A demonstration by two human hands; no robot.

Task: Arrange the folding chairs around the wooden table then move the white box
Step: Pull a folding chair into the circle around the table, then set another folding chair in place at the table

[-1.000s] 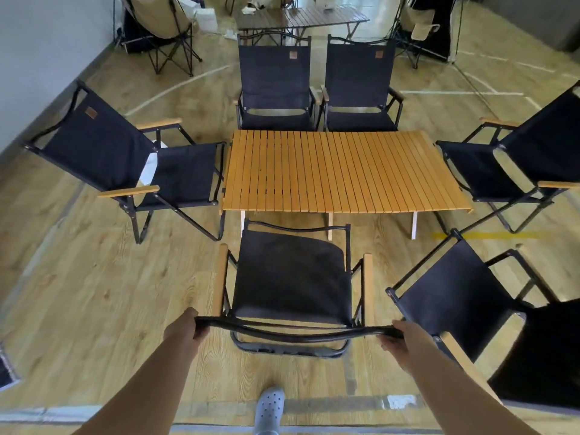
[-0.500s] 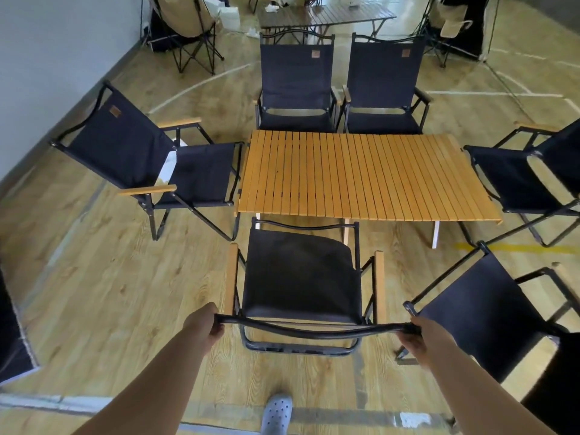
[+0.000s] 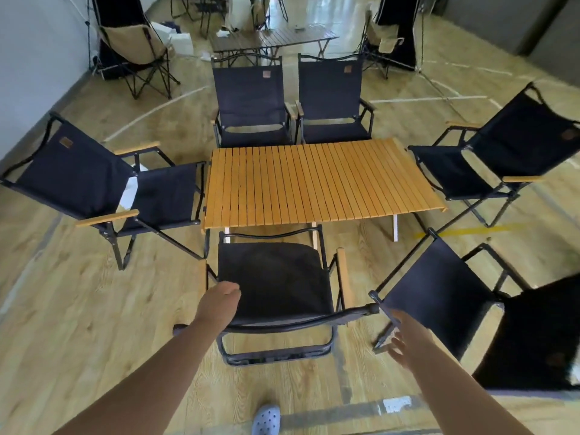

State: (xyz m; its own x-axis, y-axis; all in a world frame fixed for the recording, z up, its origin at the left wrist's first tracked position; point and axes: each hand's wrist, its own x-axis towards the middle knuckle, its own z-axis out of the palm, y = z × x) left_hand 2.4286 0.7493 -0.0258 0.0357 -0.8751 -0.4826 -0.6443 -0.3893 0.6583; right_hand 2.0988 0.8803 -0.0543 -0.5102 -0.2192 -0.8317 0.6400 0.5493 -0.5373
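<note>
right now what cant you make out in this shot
Head view only:
- White object on the left chair: mostly hidden by the backrest, box or not unclear.
- Right hand: motion-blurred, finger pose unclear.
- Nearest right chair: cut off by the frame edge.
- Far table items: too small.

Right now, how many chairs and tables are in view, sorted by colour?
Black fabric folding chairs with wooden armrests: 6
Beige fabric folding chairs: 2
Orange slatted wooden table: 1
Dark slatted table: 1
Total: 10

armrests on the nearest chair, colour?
Light natural wood on the nearest black fabric folding chair, clearest on its right armrest in the head view.
</note>
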